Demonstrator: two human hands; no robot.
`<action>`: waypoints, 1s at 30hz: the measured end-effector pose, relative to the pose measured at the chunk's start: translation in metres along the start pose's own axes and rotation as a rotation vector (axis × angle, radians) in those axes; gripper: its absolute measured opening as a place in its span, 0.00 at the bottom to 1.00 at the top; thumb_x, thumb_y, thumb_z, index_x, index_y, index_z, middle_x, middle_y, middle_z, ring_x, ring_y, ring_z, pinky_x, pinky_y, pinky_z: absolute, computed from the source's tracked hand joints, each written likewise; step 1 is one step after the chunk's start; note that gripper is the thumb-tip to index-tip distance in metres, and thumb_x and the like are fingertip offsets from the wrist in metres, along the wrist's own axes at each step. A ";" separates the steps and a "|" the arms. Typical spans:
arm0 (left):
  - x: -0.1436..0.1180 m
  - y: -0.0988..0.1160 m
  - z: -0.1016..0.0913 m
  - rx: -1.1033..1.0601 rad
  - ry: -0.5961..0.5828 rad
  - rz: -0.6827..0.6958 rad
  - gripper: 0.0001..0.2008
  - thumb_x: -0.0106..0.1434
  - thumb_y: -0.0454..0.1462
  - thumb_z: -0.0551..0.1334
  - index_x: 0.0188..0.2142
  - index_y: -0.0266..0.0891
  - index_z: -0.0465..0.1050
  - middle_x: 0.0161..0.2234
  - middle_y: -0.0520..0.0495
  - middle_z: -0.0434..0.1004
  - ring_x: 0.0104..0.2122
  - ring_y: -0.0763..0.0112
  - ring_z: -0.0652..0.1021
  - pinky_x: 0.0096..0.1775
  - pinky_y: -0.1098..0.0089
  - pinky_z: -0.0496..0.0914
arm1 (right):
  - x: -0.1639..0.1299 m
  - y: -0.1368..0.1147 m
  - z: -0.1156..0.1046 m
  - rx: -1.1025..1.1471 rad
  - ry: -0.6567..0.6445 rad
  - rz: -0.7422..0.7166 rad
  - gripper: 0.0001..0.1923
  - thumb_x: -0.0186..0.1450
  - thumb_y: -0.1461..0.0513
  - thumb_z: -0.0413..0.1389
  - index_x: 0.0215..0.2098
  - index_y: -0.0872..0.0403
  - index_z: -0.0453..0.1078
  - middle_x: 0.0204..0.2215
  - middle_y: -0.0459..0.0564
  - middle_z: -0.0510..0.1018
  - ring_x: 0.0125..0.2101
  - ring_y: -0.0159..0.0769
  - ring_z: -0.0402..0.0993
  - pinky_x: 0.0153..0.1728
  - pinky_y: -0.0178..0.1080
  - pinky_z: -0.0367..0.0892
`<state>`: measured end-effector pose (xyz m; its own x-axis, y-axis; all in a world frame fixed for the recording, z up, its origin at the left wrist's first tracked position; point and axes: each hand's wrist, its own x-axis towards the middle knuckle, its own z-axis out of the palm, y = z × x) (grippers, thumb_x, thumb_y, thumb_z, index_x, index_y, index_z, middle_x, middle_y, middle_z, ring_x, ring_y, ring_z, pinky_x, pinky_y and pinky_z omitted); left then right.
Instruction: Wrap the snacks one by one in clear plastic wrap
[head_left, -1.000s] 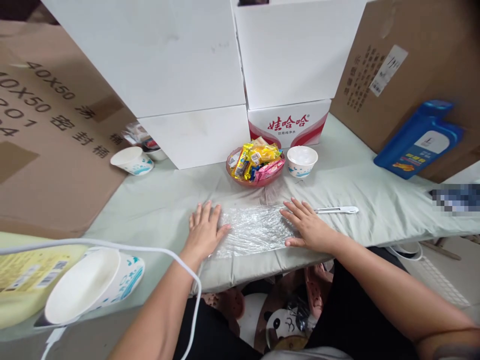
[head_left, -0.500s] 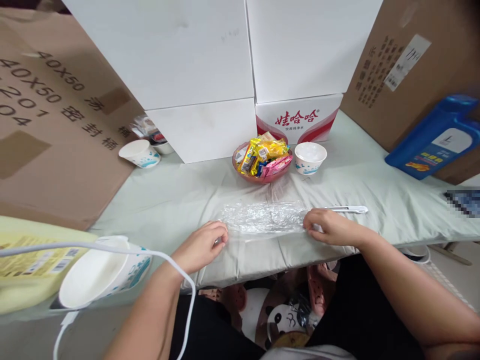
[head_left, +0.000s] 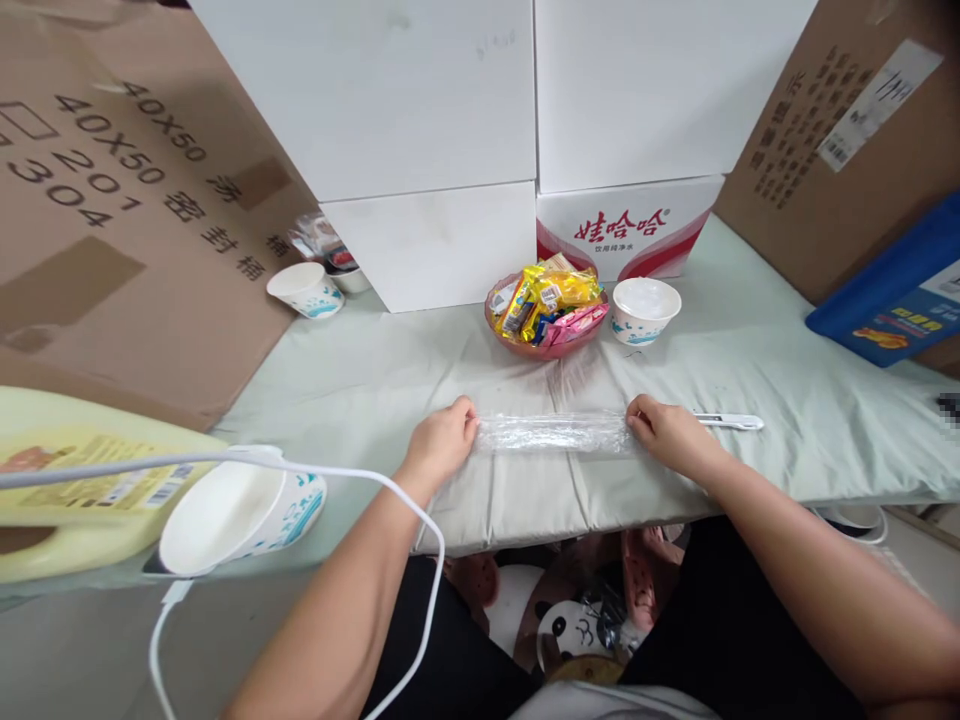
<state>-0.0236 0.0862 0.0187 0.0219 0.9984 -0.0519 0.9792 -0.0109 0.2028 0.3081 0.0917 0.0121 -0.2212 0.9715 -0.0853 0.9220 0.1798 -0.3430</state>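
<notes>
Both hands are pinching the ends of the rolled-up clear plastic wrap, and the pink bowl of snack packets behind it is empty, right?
Not quite. In the head view the pink bowl holds snack packets, so it is not empty. The left hand and right hand do grip the ends of the rolled clear plastic wrap.

Snack bowl [head_left: 546, 340], paper cup [head_left: 646, 310] – white pen [head_left: 729, 422], blue bottle [head_left: 892, 300], cardboard boxes [head_left: 112, 220]

Open cloth is lying left of the left hand [head_left: 442, 442]; a candy bowl [head_left: 546, 310] and paper cup [head_left: 646, 310] are blocking behind.
</notes>
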 end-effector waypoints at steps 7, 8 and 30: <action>-0.003 0.015 0.001 0.195 0.233 -0.008 0.09 0.64 0.37 0.56 0.42 0.38 0.71 0.39 0.40 0.76 0.38 0.58 0.77 0.37 0.64 0.69 | -0.001 -0.006 0.011 -0.287 0.201 -0.024 0.15 0.68 0.56 0.50 0.47 0.57 0.68 0.42 0.58 0.75 0.41 0.46 0.71 0.40 0.41 0.63; -0.006 0.019 0.001 0.208 0.312 0.032 0.09 0.64 0.36 0.56 0.41 0.37 0.72 0.40 0.39 0.75 0.40 0.57 0.76 0.39 0.63 0.69 | -0.001 -0.004 0.010 -0.280 0.210 -0.075 0.15 0.68 0.56 0.51 0.47 0.57 0.68 0.42 0.59 0.74 0.43 0.47 0.70 0.43 0.42 0.62; -0.058 0.077 0.037 -0.156 -0.283 1.035 0.45 0.60 0.59 0.58 0.69 0.50 0.40 0.68 0.45 0.50 0.68 0.51 0.46 0.64 0.42 0.33 | -0.034 -0.014 -0.043 1.078 -0.927 -0.407 0.21 0.64 0.49 0.58 0.45 0.57 0.69 0.33 0.51 0.78 0.28 0.30 0.75 0.29 0.32 0.67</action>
<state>0.0575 0.0258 0.0012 0.8881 0.4596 -0.0035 0.4228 -0.8139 0.3985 0.3160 0.0632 0.0606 -0.9026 0.3660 -0.2264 0.1644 -0.1928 -0.9674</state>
